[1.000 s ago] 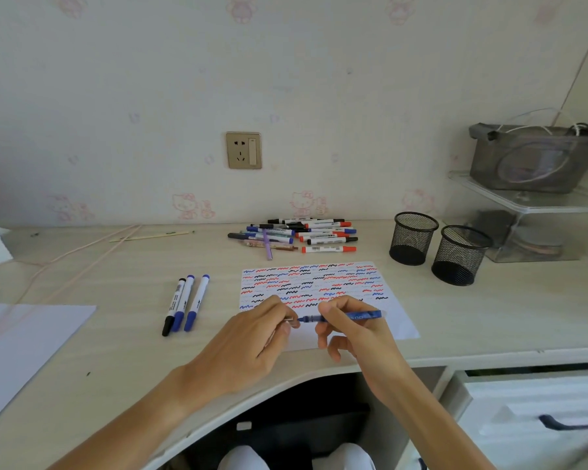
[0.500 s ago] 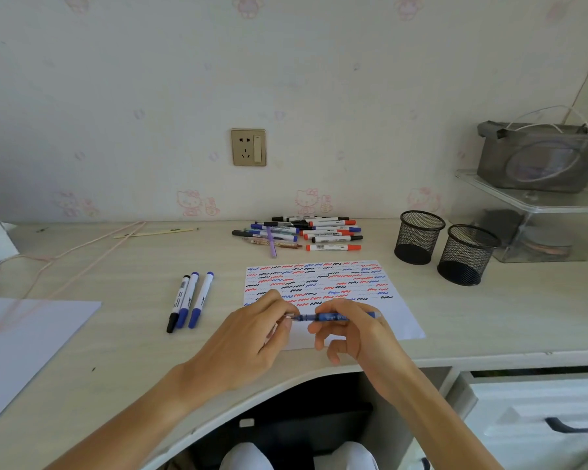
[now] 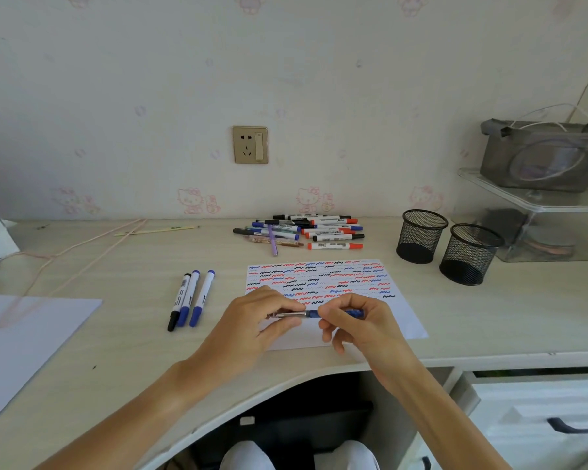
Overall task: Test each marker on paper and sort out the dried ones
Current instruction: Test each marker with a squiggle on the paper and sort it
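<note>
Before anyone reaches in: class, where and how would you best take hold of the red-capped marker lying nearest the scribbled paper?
Pinch the white barrel of the red-capped marker at its middle, coming from above and the paper side. It lies flat, crosswise, slightly apart from the marker pile, so its near side looks free, while the pile crowds its far side.

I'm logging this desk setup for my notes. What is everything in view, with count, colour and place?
marker pile: many, mostly red, blue and black caps, back centre of desk
set-aside markers: three, one black and two blue, left of test paper
test paper: one, white with red, blue, black squiggles, front centre
mesh cups: two, black, right
blank sheet: one, white, far left
wall socket: one, gold, wall
grey bag: one, on clear shelf
held pen: one, blue and silver
left hand, right hand: both grip the pen
</note>
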